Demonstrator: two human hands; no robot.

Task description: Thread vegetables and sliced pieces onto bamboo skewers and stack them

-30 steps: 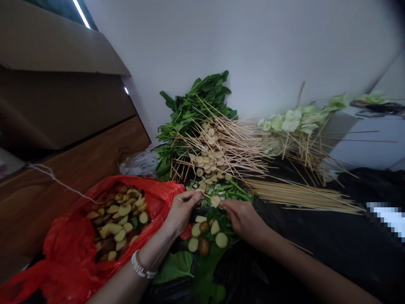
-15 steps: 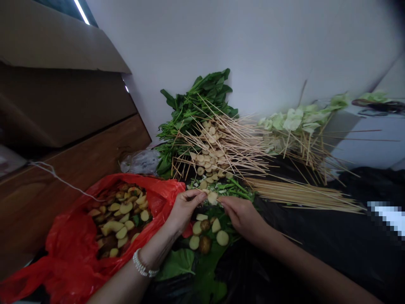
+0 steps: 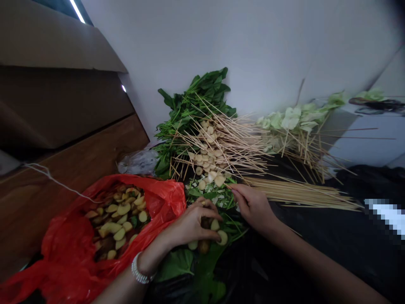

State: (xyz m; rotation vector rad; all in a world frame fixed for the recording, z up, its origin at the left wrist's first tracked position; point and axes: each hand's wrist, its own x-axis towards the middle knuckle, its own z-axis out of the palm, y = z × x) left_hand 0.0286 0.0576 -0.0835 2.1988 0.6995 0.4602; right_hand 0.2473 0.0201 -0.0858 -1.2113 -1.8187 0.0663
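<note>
My right hand pinches a thin wooden skewer that carries pale potato slices at its far end. Below and to the left, my left hand reaches over a few loose potato slices on green leaves. Its thumb and fingers are apart, with the thumb tip at the edge of one round slice. Part of this little group is hidden under the hand. Beyond both hands lies a pile of skewered potato slices, their sticks pointing mostly right.
An open red plastic bag of cut potatoes stands at left. Leafy greens lie against the wall. Bare skewers are bundled at right, with skewered cabbage pieces behind. A cardboard box sits at far left on wood.
My left hand has let go of the skewered slices and moved down to the loose ones. My right hand has shifted slightly up and right, keeping the skewer.
</note>
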